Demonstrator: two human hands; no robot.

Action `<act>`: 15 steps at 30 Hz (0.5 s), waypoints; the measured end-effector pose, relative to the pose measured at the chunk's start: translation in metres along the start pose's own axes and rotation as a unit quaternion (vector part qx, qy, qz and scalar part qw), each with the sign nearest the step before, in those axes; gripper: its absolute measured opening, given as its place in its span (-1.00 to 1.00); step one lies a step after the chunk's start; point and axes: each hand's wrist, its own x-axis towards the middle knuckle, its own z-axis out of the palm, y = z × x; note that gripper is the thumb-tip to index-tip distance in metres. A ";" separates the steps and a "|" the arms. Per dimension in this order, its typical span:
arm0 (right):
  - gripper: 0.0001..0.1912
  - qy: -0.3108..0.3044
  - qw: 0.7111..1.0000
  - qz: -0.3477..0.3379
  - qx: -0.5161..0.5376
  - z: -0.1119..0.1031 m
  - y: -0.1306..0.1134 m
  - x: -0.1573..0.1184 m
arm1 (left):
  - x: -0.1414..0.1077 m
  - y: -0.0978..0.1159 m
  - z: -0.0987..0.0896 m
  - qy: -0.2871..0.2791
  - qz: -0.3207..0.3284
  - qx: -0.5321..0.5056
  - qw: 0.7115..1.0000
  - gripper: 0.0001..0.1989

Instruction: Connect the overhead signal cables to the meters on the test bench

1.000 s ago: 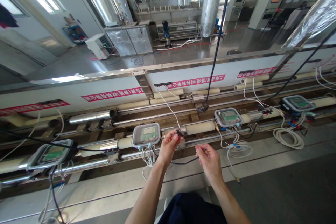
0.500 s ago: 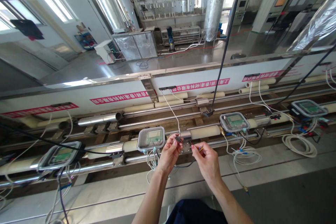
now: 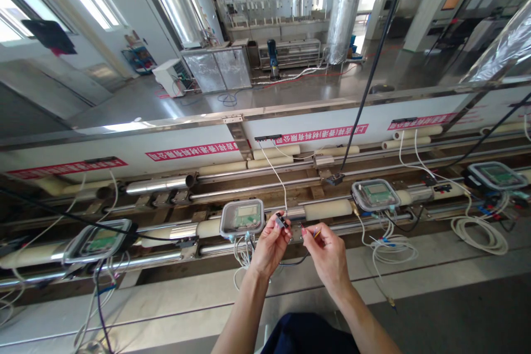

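Note:
My left hand (image 3: 269, 246) pinches a small black connector block (image 3: 281, 221), from which a white cable (image 3: 279, 174) runs up to a black strip on the panel. Just to its right, my right hand (image 3: 326, 249) has thumb and fingers closed on a thin wire (image 3: 317, 234) with a yellowish part. The two hands are apart. A clear-lidded meter box (image 3: 241, 218) sits left of my left hand, with pale cables hanging below it. Another meter box (image 3: 375, 196) lies farther right. A dark cable passes below and between my hands.
Metal rails (image 3: 257, 191) and cream rollers (image 3: 327, 209) run across behind the hands. A steel ledge (image 3: 186, 293) lies in front. Coiled white cable (image 3: 479, 234) rests at right. A black rod (image 3: 373, 66) slants down from the top. Machinery stands beyond the panel.
The view has shifted slightly, so the surroundings sit a little farther right. The black block in my left hand has turned slightly. Both hands keep their grips.

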 end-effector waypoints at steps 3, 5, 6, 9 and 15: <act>-0.74 0.000 1.000 -0.005 0.001 0.001 -0.001 0.000 | 0.000 0.001 -0.002 -0.003 -0.001 -0.009 1.000 -0.64; -0.75 -0.001 1.000 -0.006 0.002 0.002 -0.002 0.000 | 0.000 0.001 -0.003 -0.003 -0.003 -0.016 1.000 -0.63; -0.75 -0.001 1.000 -0.006 0.002 0.002 -0.002 0.000 | 0.000 0.001 -0.003 -0.003 -0.004 -0.018 1.000 -0.63; -0.75 0.001 1.000 -0.005 0.000 0.003 -0.002 0.000 | 0.000 0.001 -0.004 -0.003 -0.005 -0.018 1.000 -0.61; -0.75 0.002 1.000 -0.003 0.003 0.003 0.000 0.002 | -0.001 0.000 0.007 0.024 0.026 0.047 0.998 -0.64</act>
